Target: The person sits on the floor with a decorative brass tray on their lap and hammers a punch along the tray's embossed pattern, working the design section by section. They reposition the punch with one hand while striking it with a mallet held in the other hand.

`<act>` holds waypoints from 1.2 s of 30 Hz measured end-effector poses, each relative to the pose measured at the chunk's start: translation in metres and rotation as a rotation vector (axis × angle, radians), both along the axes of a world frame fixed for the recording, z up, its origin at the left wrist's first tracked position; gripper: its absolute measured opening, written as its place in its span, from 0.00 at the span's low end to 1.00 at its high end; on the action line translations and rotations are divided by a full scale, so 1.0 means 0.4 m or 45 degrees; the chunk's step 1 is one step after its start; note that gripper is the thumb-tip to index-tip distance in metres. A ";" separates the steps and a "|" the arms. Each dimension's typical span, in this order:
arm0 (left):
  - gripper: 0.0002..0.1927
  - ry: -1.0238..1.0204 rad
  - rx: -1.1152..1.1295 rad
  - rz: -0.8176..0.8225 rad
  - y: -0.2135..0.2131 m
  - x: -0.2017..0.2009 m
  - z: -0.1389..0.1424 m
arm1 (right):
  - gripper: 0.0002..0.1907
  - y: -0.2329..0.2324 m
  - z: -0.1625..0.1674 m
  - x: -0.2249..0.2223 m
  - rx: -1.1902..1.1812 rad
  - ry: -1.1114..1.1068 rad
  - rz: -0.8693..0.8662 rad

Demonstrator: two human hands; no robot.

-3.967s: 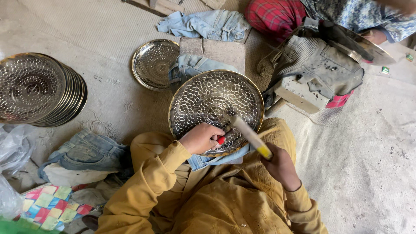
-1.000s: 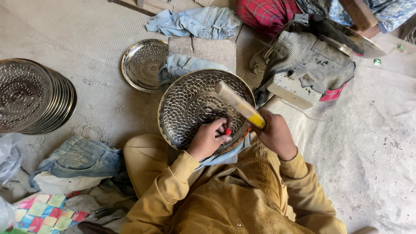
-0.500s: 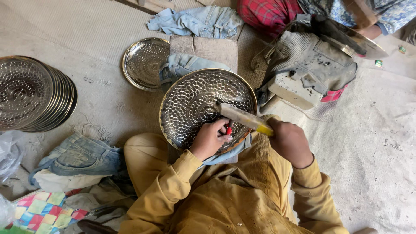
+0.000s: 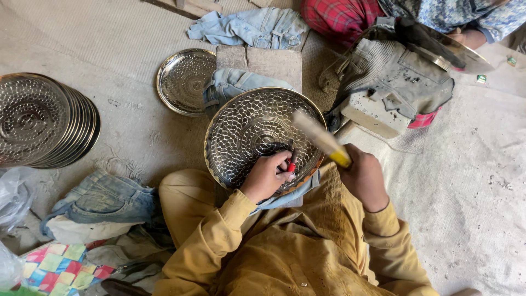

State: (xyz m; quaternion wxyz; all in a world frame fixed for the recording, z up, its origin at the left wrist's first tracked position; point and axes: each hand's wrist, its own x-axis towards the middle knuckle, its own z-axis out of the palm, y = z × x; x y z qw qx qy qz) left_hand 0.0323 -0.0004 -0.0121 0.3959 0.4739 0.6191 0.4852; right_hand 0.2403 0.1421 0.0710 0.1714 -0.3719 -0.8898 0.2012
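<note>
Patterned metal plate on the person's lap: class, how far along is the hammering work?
Done: the metal plate is almost wholly covered with scale pattern, and a stack of patterned plates stands aside. In hand: the left hand holds a punch on the plate; the right hand raises a hammer. Left: cannot tell.

Dusty woven floor mat (image 4: 98,33), stacked metal plates (image 4: 46,120), single plate (image 4: 178,82), denim scraps (image 4: 249,24)

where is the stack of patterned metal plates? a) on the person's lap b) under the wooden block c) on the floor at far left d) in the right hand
c: the stack sits on the floor at the far left, apart from the plate being worked on.
</note>
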 end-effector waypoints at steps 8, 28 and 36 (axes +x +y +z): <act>0.20 0.148 0.024 -0.067 0.000 -0.006 0.020 | 0.14 0.014 -0.018 0.018 0.037 -0.226 0.153; 0.20 0.231 -0.020 -0.144 -0.003 -0.024 0.053 | 0.12 0.005 -0.068 0.035 -0.037 -0.185 0.133; 0.17 0.193 -0.126 -0.194 -0.001 -0.023 0.044 | 0.12 0.009 -0.089 0.046 -0.090 -0.011 0.053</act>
